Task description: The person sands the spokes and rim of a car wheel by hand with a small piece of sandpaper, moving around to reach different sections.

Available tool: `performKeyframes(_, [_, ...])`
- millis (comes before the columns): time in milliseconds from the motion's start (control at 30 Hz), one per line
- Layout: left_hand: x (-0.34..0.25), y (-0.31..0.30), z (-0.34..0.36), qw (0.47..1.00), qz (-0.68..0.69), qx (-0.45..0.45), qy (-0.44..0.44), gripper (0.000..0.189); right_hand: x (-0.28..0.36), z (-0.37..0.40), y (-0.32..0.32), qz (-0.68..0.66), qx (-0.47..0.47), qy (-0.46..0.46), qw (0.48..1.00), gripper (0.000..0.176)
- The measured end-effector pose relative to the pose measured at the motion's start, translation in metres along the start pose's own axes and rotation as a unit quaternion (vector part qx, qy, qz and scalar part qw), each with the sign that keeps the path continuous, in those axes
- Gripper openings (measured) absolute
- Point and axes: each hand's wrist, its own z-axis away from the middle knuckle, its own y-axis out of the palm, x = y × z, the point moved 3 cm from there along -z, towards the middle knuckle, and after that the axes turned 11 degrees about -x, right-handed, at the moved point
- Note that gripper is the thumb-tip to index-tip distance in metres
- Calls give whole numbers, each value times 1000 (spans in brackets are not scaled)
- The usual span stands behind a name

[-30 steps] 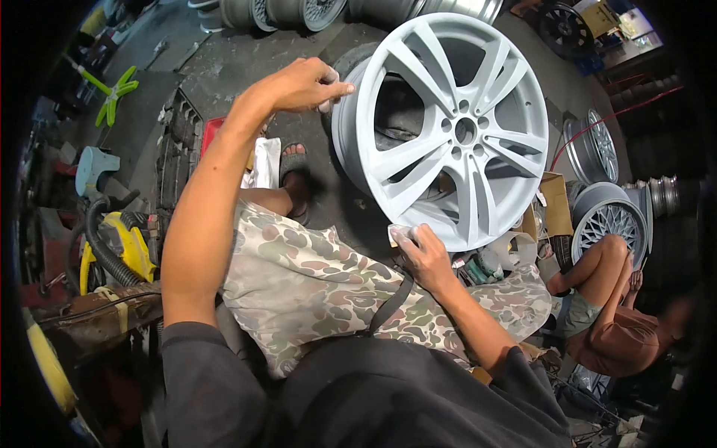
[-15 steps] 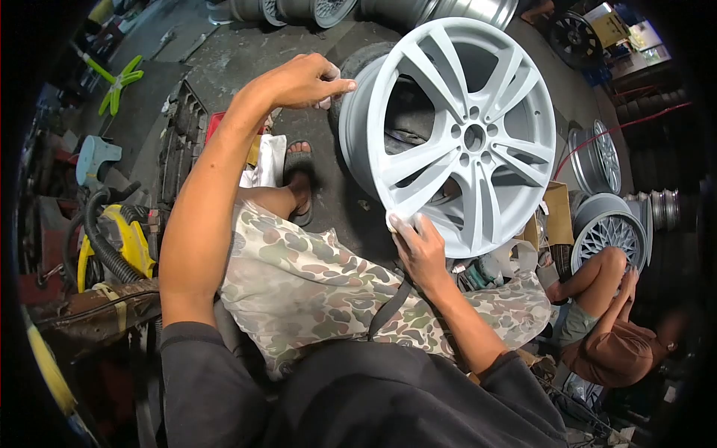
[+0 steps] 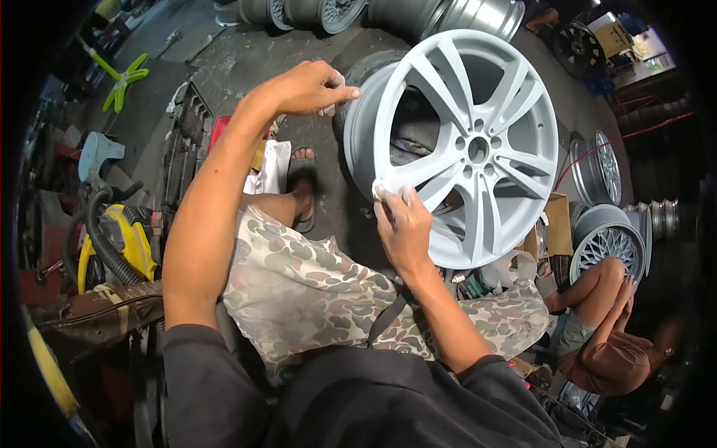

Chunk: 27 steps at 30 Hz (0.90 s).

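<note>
A pale grey, matte alloy wheel (image 3: 448,168) with paired spokes stands tilted before me, its face turned up and to the right. My left hand (image 3: 317,88) is curled at the wheel's back edge, thumb lying against the barrel and fingertips dusted white. At the lower left of the front lip, my right hand (image 3: 403,224) pinches a small white pad (image 3: 379,188) against the edge. The pad is mostly covered by whitened fingers. Below the wheel is my lap in a camouflage cloth (image 3: 314,284).
A tyre (image 3: 373,61) lies behind the wheel. More rims (image 3: 478,15) line the back, and a mesh-spoke rim (image 3: 609,250) stands at right beside a crouching person (image 3: 609,351). At left are a yellow machine with a hose (image 3: 123,243) and a light-blue stool (image 3: 98,157).
My right hand has slid up and left along the wheel's front lip with the white pad. The left hand keeps its place on the barrel. The whole view has shifted slightly.
</note>
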Motion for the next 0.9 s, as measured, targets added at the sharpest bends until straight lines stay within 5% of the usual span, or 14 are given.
performKeyframes(133, [13, 3, -5, 1000, 0, -4, -6, 56, -3, -89, 31, -25, -85, -71, 994, 10])
performKeyframes(233, [5, -1, 1, 1000, -9, -4, -4, 56, -14, -165, 44, 27, -101, 2, 995, 11])
performKeyframes(400, [-2, -3, 0, 1000, -5, -7, -6, 55, 5, -111, 35, 30, -41, -68, 996, 9])
performKeyframes(567, [13, 1, 1, 1000, 5, -18, -9, 56, -22, 42, -30, 43, 117, -123, 985, 43])
performKeyframes(667, [15, 0, 1, 1000, 2, -15, -12, 57, -42, 65, -56, 46, 165, -144, 975, 48])
performKeyframes(800, [5, 0, -6, 1000, 4, -26, 10, 53, -18, 11, -18, 23, 126, -169, 977, 42])
performKeyframes(900, [-1, 2, -3, 1000, -3, -11, 20, 55, 3, -79, 19, -12, 58, -122, 991, 13])
